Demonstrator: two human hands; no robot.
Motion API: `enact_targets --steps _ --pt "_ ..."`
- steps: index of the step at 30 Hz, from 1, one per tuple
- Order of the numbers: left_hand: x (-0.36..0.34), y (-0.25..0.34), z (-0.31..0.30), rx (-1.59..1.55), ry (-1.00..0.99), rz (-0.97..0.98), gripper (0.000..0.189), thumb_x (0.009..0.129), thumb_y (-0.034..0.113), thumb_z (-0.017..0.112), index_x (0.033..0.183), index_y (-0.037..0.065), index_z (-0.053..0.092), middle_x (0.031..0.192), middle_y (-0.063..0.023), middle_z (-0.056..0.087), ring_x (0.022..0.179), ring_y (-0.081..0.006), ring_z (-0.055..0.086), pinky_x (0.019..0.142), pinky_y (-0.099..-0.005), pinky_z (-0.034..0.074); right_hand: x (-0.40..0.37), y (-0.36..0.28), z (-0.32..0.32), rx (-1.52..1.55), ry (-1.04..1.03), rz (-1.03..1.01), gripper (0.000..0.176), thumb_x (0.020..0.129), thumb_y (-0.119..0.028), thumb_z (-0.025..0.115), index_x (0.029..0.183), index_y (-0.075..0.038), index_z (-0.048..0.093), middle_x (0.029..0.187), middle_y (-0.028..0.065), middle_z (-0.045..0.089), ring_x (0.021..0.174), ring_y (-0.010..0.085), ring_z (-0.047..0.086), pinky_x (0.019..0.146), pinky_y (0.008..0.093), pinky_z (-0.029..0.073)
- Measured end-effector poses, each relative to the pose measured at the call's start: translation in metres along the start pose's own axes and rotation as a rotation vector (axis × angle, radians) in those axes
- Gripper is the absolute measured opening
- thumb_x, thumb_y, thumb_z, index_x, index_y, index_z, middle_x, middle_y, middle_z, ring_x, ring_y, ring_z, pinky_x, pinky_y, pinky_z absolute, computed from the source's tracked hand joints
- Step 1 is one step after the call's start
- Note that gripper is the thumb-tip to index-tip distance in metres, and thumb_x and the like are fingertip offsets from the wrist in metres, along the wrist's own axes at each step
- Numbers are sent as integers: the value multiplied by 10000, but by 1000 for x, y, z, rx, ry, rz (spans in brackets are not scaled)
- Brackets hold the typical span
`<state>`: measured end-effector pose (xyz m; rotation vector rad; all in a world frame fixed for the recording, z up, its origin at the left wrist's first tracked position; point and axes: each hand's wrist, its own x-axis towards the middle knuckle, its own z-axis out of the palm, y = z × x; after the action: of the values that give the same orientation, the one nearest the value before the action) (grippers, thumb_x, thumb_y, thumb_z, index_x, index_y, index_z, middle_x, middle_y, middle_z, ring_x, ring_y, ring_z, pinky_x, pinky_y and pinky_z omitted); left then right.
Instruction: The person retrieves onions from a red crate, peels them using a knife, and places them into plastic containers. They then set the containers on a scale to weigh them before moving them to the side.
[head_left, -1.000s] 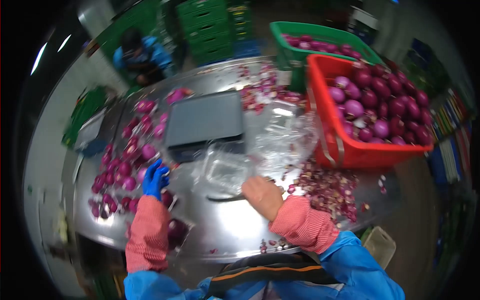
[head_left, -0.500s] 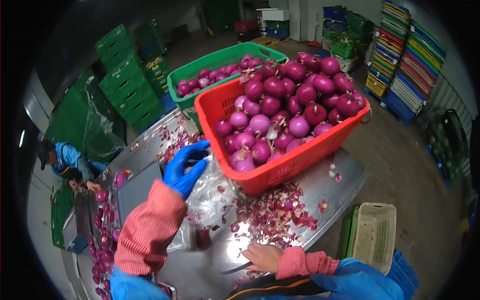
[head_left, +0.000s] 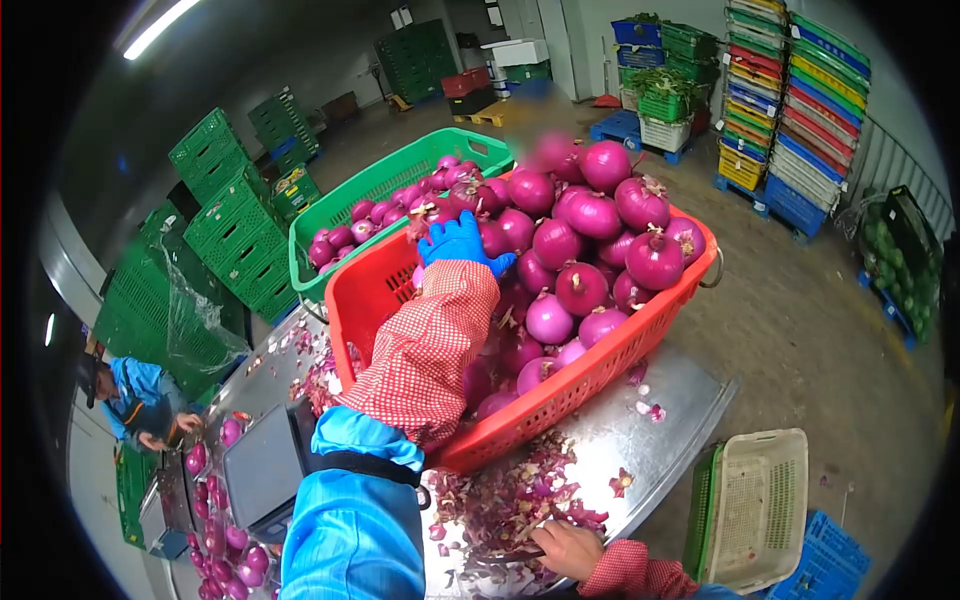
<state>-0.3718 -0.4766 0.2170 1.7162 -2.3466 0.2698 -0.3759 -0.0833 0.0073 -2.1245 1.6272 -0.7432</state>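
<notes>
My left hand (head_left: 455, 243), in a blue glove, is stretched over the red basket (head_left: 575, 395) heaped with red onions (head_left: 580, 288). Its fingers are spread on onions at the back left of the heap; the palm side is hidden. Low over the metal table (head_left: 675, 410), my bare right hand (head_left: 567, 550) is closed on a knife (head_left: 500, 558), whose thin dark blade points left just above loose onion skins (head_left: 520, 490).
Behind the red basket stands a green basket (head_left: 310, 225) of onions. Left are a grey scale (head_left: 265, 465), bagged onions (head_left: 240, 570) and a co-worker (head_left: 140, 405). A pale crate (head_left: 765, 500) sits low right; stacked crates (head_left: 750, 90) stand behind.
My left hand has moved forward and up from beside the red basket onto the onions inside it. My right hand stays low over the table with the knife. The view has tilted up.
</notes>
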Motion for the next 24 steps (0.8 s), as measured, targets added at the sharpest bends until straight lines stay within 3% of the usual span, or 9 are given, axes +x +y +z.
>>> enact_targets --steps 4,8,11,15,18,20,21,22,24 --pt "7 0 3 -97 -12 -39 960 647 569 763 1420 134 396 1379 -194 473 1341 -348 412 1128 -536 274 -1 10 -8 44 -23 -12 295 733 -160 679 1016 -94 628 905 65 593 835 251 645 696 355 559" --pt "-1 -10 8 -302 101 31 983 596 514 798 1412 139 400 1353 -194 479 1252 -363 506 1066 -551 366 -5 13 -6 28 -10 -17 285 725 -155 678 998 -91 625 885 69 586 819 258 641 690 360 553" --pt "-19 -26 21 -765 295 166 883 620 304 853 1371 102 436 1282 -162 541 1174 -313 570 963 -484 493 -6 6 -16 74 28 9 267 716 -157 691 965 -84 624 862 80 579 799 273 635 668 375 534" --pt "-85 -48 -20 -1806 -258 -93 735 746 135 807 1375 126 428 1305 -135 527 1155 -262 593 911 -453 550 -7 8 -16 125 123 123 254 811 -332 728 908 -116 637 811 53 625 739 252 649 660 382 508" --pt "-148 -70 -57 -2147 -526 29 754 759 150 795 1389 63 389 1281 -132 549 1166 -279 584 970 -426 520 0 2 -32 498 209 383 234 891 -309 673 940 -82 650 819 89 663 731 267 649 643 361 497" --pt "-192 -81 -63 -2176 -517 44 757 775 186 785 1406 65 385 1300 -125 542 1188 -276 570 1003 -413 496 11 -2 -45 637 403 362 187 918 -241 637 939 -55 643 795 104 655 702 295 643 628 358 493" --pt "-211 -88 -66 -2178 -629 82 800 742 172 815 1412 68 390 1321 -122 530 1208 -286 556 1020 -432 480 17 -7 -60 660 367 379 168 923 -209 623 941 -43 638 781 114 644 699 304 641 623 356 493" --pt "-233 -94 -59 -2142 -553 28 849 698 146 845 1417 72 398 1340 -109 517 1227 -274 544 1035 -429 465 24 -13 -77 683 330 400 149 927 -177 609 944 -31 634 766 123 632 697 313 640 618 354 492" --pt "-271 -106 -62 -1992 -572 41 901 670 125 862 1435 79 388 1355 -97 505 1239 -256 532 1041 -412 453 36 -19 -94 455 396 197 102 908 -112 608 948 -21 630 786 138 623 724 314 644 623 354 495"
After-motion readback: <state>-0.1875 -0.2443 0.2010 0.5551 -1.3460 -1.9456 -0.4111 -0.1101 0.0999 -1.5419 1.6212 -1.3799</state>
